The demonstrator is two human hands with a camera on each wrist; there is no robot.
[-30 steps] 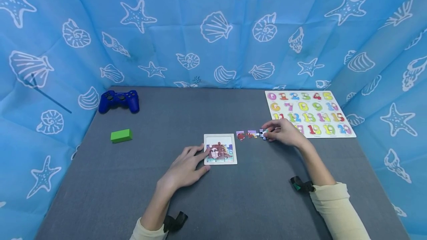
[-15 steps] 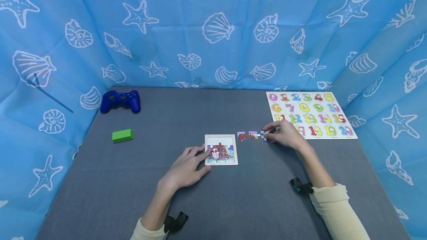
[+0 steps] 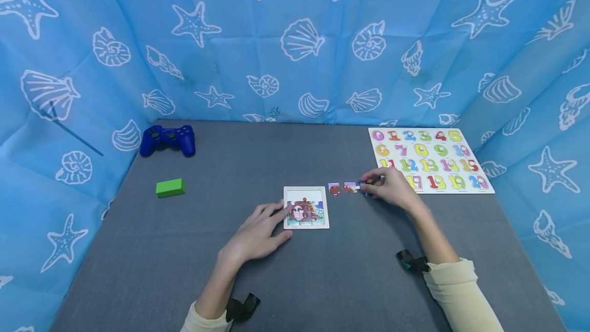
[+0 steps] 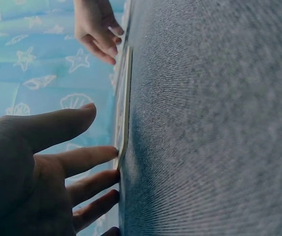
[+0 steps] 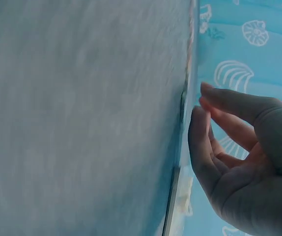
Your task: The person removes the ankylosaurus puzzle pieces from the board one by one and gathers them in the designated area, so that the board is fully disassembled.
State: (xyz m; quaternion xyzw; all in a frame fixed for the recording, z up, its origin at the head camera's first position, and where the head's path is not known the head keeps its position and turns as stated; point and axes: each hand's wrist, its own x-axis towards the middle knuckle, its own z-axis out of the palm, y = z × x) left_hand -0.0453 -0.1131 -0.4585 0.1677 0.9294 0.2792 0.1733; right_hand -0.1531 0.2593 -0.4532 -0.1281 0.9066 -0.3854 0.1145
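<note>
In the head view, a square puzzle tray [image 3: 306,225] with a pale rim lies on the grey table, its lower part filled with pieces of a brown cartoon picture. My left hand [image 3: 258,234] rests at its left side, fingers extended, fingertips touching the tray; the left wrist view shows the straight fingers [image 4: 89,161] at its edge. To the right, two loose puzzle pieces lie in a row: a reddish one [image 3: 334,189] and a purple one [image 3: 350,187]. My right hand [image 3: 392,187] pinches a blue puzzle piece [image 3: 363,189] beside them, mostly hidden by the fingertips.
A white number board [image 3: 442,160] lies behind the right hand. At the left are a blue game controller [image 3: 167,140] and a green block [image 3: 170,187]. A blue curtain [image 3: 258,40] with sea shells surrounds the table [image 3: 230,163].
My right hand has shifted slightly to the left, and its fingers now cover more of the blue puzzle piece. The left hand stays on the tray. The head view has shifted a little.
</note>
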